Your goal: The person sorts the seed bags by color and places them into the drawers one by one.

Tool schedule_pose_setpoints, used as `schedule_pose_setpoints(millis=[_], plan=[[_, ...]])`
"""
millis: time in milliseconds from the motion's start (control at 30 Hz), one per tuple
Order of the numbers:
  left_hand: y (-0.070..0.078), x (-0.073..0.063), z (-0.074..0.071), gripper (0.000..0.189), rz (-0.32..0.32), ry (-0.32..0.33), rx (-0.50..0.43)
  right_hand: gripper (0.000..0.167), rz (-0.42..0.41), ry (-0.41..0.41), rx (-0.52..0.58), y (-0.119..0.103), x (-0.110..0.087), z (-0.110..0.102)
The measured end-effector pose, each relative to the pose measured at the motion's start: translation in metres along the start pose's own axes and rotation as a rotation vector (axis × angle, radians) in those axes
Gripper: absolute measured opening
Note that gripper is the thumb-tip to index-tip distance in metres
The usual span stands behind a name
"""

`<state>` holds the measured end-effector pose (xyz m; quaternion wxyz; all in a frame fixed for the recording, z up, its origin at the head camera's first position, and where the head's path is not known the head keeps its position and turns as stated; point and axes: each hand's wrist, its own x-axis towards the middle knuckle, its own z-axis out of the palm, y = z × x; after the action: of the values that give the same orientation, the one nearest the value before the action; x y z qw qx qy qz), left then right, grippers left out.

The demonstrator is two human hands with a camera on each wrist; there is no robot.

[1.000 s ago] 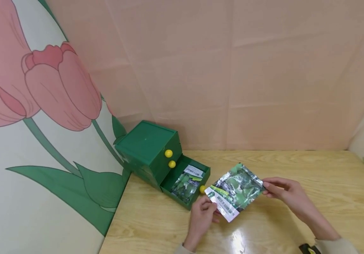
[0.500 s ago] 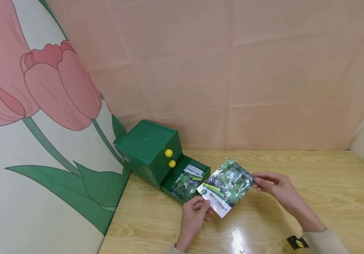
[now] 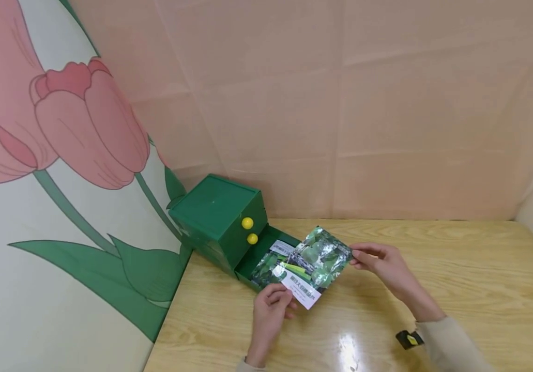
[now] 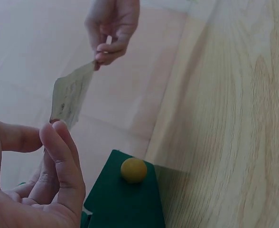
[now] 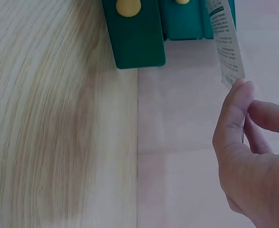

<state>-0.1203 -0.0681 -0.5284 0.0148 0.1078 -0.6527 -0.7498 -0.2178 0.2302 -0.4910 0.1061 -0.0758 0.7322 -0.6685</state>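
Both hands hold a flat glossy packet (image 3: 324, 258) printed with green leaves and a white label, tilted above the table. My left hand (image 3: 270, 312) pinches its near-left corner between thumb and fingers. The far-right edge is pinched by my right hand (image 3: 384, 268). In the head view the packet overlaps the outer end of a pulled-out green drawer (image 3: 272, 235), hiding its yellow knob. Inside that drawer lies a similar packet (image 3: 263, 271), partly covered. The right wrist view shows the held packet's printed back (image 5: 227, 47); the left wrist view catches it nearly edge-on.
The drawer belongs to a green cabinet (image 3: 217, 206) at the left, its two upper yellow knobs (image 3: 247, 223) on closed drawers. A wooden table (image 3: 471, 279) spreads to the right. Behind rises a pink cloth backdrop (image 3: 340, 129); a tulip-printed panel (image 3: 89, 124) stands on the left.
Both hands have carried the packet leftward, from beside the drawer to over its outer end. The packet in the drawer and the cabinet have stayed put.
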Motion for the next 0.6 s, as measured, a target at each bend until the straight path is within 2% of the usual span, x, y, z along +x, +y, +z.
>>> schedule_pose_setpoints(millis=[333,600], plan=[[-0.001,0.006,-0.014,0.018,0.014,0.059,-0.003,0.041,0.019,-0.001,0.036,0.000,0.019,0.019],[0.000,0.009,-0.019,0.016,0.008,0.089,-0.006,0.039,0.025,-0.005,0.061,-0.001,0.030,0.028]])
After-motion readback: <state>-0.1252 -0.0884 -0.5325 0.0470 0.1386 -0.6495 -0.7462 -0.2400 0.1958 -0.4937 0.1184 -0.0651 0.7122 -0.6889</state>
